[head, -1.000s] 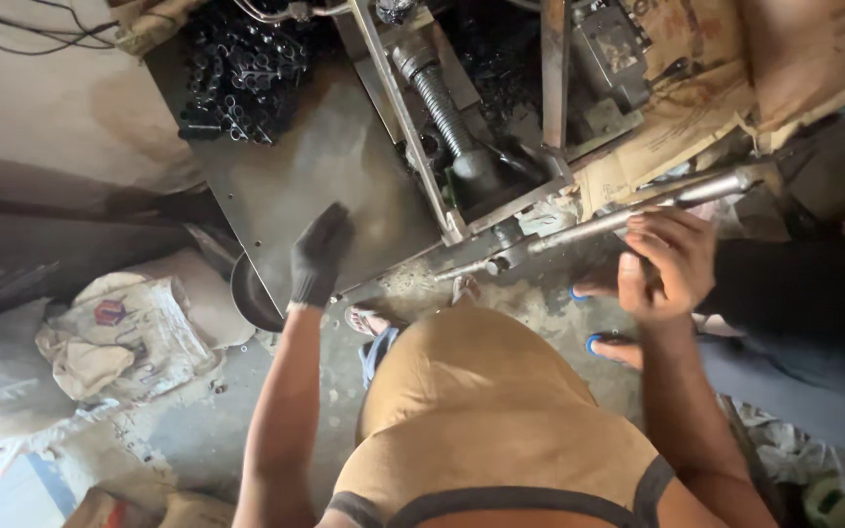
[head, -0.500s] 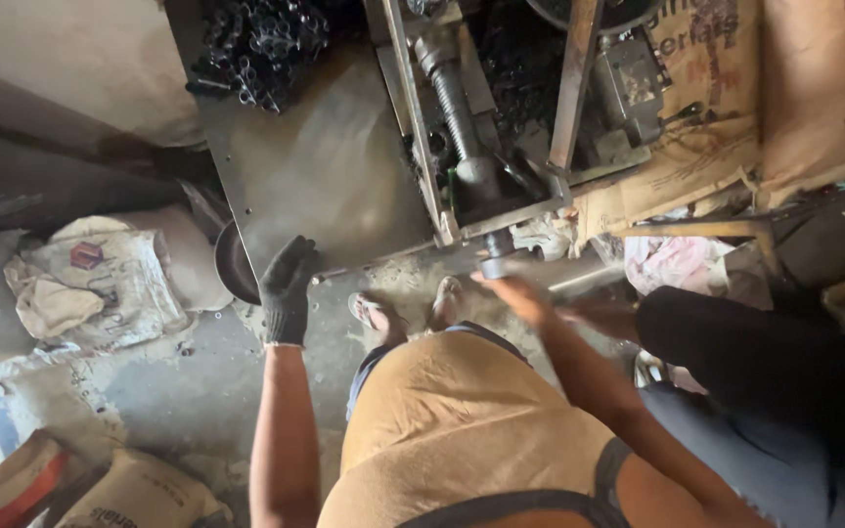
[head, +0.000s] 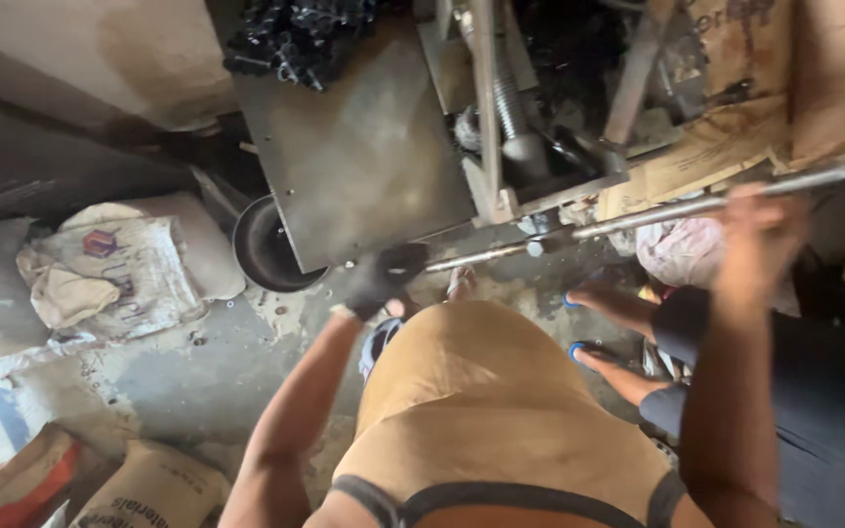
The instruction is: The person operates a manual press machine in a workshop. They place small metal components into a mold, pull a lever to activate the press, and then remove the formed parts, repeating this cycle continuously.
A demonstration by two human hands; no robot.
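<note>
Head view shows both hands clamped on the long metal rod (head: 638,217), gloved left hand (head: 383,279) at eight o'clock, blurred right hand (head: 760,230) at three; it could slip onto sandalled feet (head: 594,293).

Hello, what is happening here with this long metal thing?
A person standing over a concrete floor holds a long metal rod with both hands. The gloved left hand grips its near end, and the bare right hand grips it farther along. The rod lies across the front of a grey metal machine table. Another person's sandalled feet are beside them.
</note>
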